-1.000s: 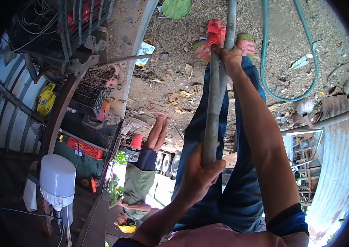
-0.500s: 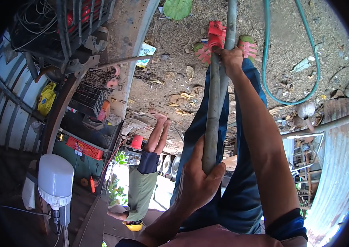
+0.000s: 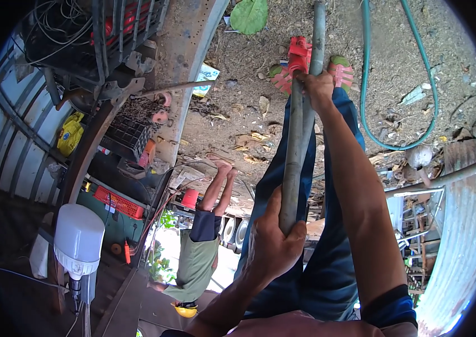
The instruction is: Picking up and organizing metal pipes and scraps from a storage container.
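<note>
My left hand [image 3: 274, 241] is wrapped round the near end of a grey metal pipe [image 3: 292, 163], its thumb lying along the side. The far end of that pipe meets a red metal tool [image 3: 300, 55], whose exact kind I cannot make out, between my red-and-green shoes. Close beside it runs a second, longer grey pipe [image 3: 318, 36], passing behind the first. My right hand [image 3: 319, 90] is closed where the two pipes come together, just on the near side of the red tool. Whether its fingers hold one pipe or both is hidden.
A green hose [image 3: 365, 84] loops over the leaf-strewn dirt at right. At left stand a black crate [image 3: 128, 137], chains, a red basket [image 3: 117, 202] and a large white bulb [image 3: 79, 236]. Another person in a green shirt [image 3: 197, 267] and yellow helmet is beyond. Corrugated sheet [image 3: 460, 224] lies right.
The view has shifted slightly, so most things sit a little lower. Both hands keep their holds, and the pipes and red tool stay nearly the same relative to my shoes.
</note>
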Tool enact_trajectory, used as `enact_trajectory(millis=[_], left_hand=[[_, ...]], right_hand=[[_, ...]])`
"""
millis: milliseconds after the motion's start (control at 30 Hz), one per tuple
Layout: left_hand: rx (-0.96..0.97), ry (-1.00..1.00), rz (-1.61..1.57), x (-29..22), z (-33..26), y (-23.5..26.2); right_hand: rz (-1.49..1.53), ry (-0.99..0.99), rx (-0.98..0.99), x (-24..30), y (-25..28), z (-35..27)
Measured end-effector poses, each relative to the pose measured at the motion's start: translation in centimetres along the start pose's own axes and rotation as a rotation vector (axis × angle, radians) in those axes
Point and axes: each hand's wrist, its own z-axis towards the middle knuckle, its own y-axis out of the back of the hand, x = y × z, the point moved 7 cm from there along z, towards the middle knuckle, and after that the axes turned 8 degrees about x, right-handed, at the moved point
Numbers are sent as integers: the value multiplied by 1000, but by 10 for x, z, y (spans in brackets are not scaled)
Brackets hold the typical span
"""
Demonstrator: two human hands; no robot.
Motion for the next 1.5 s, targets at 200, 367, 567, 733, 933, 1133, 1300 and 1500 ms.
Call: enact_trajectory(millis=[200, 367, 567, 733, 933, 1133, 1300, 1500], left_hand=[[-66, -133, 167, -7, -2, 6], [-73, -95, 83, 5, -4, 6], [-30, -80, -33, 22, -2, 11], [-20, -140, 33, 21, 0, 12], [25, -84, 4, 33, -4, 13], [571, 75, -889, 47, 0, -3], [524, 70, -1074, 63, 28, -15], [581, 69, -1030, 70, 33, -25]], right_hand=[[38, 4, 10, -9, 0, 1], [146, 14, 106, -18, 15, -2], [372, 19, 184, -11, 50, -36], [500, 279, 143, 10, 112, -59], [692, 218, 78, 16, 180, -79], [905, 335, 89, 26, 217, -105], [949, 333, 93, 17, 218, -107], [980, 271, 98, 4, 184, -116]])
